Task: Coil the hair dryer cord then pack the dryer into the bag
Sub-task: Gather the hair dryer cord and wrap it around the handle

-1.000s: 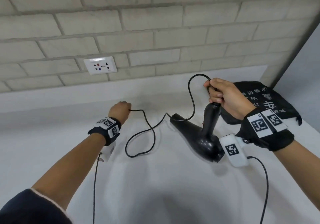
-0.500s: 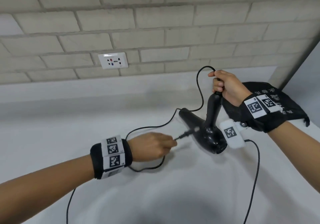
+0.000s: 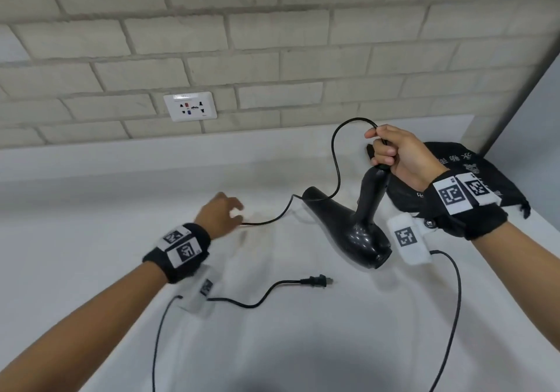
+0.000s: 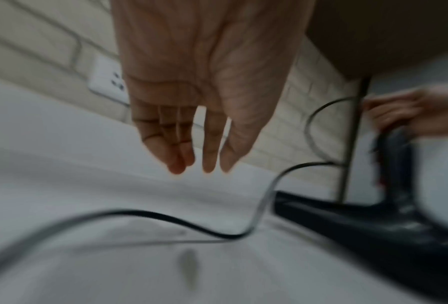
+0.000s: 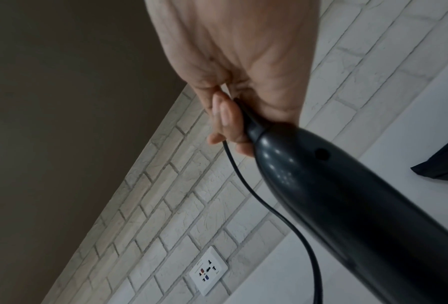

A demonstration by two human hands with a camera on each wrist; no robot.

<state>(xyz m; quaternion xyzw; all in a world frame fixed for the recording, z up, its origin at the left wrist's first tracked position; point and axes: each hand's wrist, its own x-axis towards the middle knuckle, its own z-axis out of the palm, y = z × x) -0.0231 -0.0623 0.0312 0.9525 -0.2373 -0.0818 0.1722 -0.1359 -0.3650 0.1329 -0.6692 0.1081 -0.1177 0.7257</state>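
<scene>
The black hair dryer (image 3: 348,231) rests with its body on the white table (image 3: 272,346), handle pointing up. My right hand (image 3: 381,155) grips the handle's end where the cord (image 3: 335,161) comes out; in the right wrist view its fingers (image 5: 227,117) curl round handle (image 5: 321,185) and cord (image 5: 269,209). The cord loops up, drops behind the nozzle and runs left under my left hand (image 3: 238,211). That hand hovers with straight fingers (image 4: 209,148) above the cord (image 4: 165,218) and holds nothing. The plug (image 3: 315,281) lies loose nearer me. The black bag (image 3: 472,176) lies behind my right wrist.
A brick wall with a white socket (image 3: 190,106) stands behind the table. Thin black cables (image 3: 448,316) hang from both wrist cameras over the table's front. A grey wall closes the right side.
My left hand let go of the plug, which now lies on the table in front. The hand opened and moved away from me to the cord's middle. The right hand stayed on the handle.
</scene>
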